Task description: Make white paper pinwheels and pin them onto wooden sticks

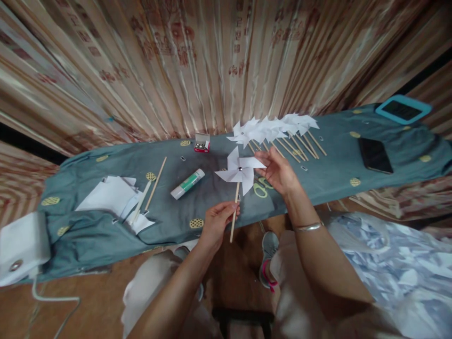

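Note:
A white paper pinwheel (240,175) with a metallic pin at its centre is held upright over the table's near edge. My left hand (221,220) is closed round its wooden stick, pinching it below the blades. Close against the right blade is my right hand (277,170), its fingers apart and partly bent; the blade tip overlaps the fingertips. Green-handled scissors (260,188) lie partly hidden beneath my right hand. Just behind, a row of finished white pinwheels (261,129) lies with sticks pointing toward me.
A glue stick (188,183), an open red box of small metal pins (202,143) and a loose wooden stick (156,182) lie on the green cloth. White paper pieces (108,197) are at left. A phone (375,155) and blue-framed device (403,109) are at right; a white box (24,247) sits far left.

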Motion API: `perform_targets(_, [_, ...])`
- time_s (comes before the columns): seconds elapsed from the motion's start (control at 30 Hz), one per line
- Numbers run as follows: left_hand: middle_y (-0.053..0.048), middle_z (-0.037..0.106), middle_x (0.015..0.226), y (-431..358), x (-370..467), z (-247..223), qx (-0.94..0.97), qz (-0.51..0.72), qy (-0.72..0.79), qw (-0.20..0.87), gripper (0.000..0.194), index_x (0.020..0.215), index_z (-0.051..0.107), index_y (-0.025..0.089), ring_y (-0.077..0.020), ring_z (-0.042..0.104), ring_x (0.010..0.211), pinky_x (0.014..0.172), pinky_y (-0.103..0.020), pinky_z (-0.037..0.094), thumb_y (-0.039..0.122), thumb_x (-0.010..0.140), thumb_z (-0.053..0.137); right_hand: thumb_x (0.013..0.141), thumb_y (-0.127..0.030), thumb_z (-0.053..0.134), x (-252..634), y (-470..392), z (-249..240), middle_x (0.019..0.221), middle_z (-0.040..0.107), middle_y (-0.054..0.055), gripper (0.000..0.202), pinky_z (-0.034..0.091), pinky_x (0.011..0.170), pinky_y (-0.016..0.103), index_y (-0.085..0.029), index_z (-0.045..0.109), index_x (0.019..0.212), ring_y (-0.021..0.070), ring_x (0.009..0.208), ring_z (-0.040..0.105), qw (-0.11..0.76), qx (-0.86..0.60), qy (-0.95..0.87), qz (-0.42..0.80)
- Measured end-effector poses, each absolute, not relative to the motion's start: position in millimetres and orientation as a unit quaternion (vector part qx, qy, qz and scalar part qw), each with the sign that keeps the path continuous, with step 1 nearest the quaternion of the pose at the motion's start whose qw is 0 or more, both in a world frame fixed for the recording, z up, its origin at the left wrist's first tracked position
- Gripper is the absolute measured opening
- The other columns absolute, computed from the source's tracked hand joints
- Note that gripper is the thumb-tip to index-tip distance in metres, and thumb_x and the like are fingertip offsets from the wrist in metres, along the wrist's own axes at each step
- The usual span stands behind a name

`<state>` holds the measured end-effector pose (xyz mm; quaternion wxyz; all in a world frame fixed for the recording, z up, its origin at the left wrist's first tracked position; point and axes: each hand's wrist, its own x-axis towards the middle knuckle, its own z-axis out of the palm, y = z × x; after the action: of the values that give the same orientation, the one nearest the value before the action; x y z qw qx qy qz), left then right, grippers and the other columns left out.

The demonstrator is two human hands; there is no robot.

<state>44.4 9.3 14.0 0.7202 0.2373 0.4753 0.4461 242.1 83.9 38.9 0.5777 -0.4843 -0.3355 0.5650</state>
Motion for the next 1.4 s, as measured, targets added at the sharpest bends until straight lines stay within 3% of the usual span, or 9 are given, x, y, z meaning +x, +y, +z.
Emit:
perform_targets(0.13, [-0.005,0.072,0.068,13,37,15,0.254,0.458,0.483,0.701,0.034,0.069,0.077,0.015,-0.0099,0.058,0.060,0.059,-0.021,0.045,0.037,0.046,0.090,0.065,-0.060,0.074,238,85,41,0.102,0.072,0.003,0.043,0.056,0.076,0.027,-0.024,0.064,0.087,0.0149,0.083,0.069,0.566,-0.498,-0.360,0.549])
perform_targets(0.3, [-0.005,0.071,0.064,30,33,15,0.258,0.474,0.505,0.674,0.032,0.065,0.076,0.015,-0.0093,0.056,0.056,0.056,-0.021,0.042,0.035,0.043,0.090,0.063,-0.061,0.074,228,87,45,0.084,0.072,0.002,0.047,0.057,0.073,0.028,-0.025,0.062,0.090,0.0155,0.075,0.070,0.539,-0.476,-0.363,0.593])
perform_targets(0.43, [-0.004,0.070,0.062,42,38,14,0.264,0.477,0.501,0.672,0.032,0.063,0.076,0.016,-0.0109,0.057,0.055,0.055,-0.022,0.043,0.034,0.041,0.090,0.057,-0.052,0.083,221,89,45,0.076,0.071,-0.001,0.045,0.057,0.070,0.026,-0.023,0.060,0.083,0.0131,0.068,0.068,0.541,-0.441,-0.351,0.624])
perform_targets(0.77, [-0.004,0.071,0.065,55,43,12,0.273,0.482,0.488,0.674,0.030,0.065,0.076,0.015,-0.0101,0.058,0.059,0.059,-0.021,0.043,0.032,0.044,0.090,0.054,-0.034,0.088,217,93,42,0.087,0.074,-0.001,0.040,0.056,0.070,0.022,-0.021,0.069,0.086,0.0099,0.069,0.067,0.548,-0.431,-0.338,0.632])
perform_targets(0.87, [-0.004,0.071,0.065,56,41,10,0.272,0.483,0.489,0.673,0.031,0.066,0.076,0.016,-0.0102,0.058,0.060,0.060,-0.021,0.043,0.033,0.044,0.090,0.051,-0.038,0.090,214,93,44,0.083,0.074,-0.001,0.043,0.055,0.066,0.020,-0.021,0.070,0.085,0.0095,0.067,0.066,0.544,-0.432,-0.336,0.636])
perform_targets(1.0, [-0.004,0.071,0.066,59,39,6,0.276,0.487,0.484,0.672,0.033,0.067,0.076,0.016,-0.0108,0.058,0.061,0.062,-0.022,0.043,0.035,0.044,0.090,0.059,-0.061,0.080,213,95,45,0.070,0.072,0.000,0.045,0.055,0.059,0.020,-0.022,0.066,0.075,0.0121,0.065,0.067,0.548,-0.445,-0.310,0.636])
perform_targets(1.07, [-0.005,0.072,0.068,61,38,5,0.278,0.486,0.482,0.674,0.033,0.068,0.077,0.016,-0.0108,0.059,0.062,0.062,-0.022,0.043,0.035,0.045,0.089,0.061,-0.066,0.076,215,98,43,0.067,0.071,0.001,0.047,0.054,0.057,0.020,-0.021,0.065,0.071,0.0123,0.063,0.067,0.559,-0.455,-0.302,0.624])
perform_targets(1.23, [-0.004,0.072,0.066,63,37,5,0.275,0.484,0.485,0.674,0.033,0.068,0.077,0.016,-0.0105,0.058,0.062,0.062,-0.022,0.042,0.035,0.043,0.089,0.052,-0.050,0.088,216,100,38,0.063,0.071,0.000,0.040,0.052,0.053,0.018,-0.019,0.068,0.069,0.0098,0.056,0.064,0.567,-0.473,-0.315,0.597])
perform_targets(1.4, [-0.002,0.071,0.064,65,35,8,0.264,0.501,0.484,0.667,0.034,0.066,0.076,0.017,-0.0098,0.057,0.059,0.060,-0.022,0.041,0.035,0.040,0.090,0.045,-0.049,0.090,210,96,41,0.065,0.073,0.000,0.041,0.050,0.053,0.016,-0.019,0.072,0.066,0.0081,0.057,0.064,0.552,-0.487,-0.322,0.596])
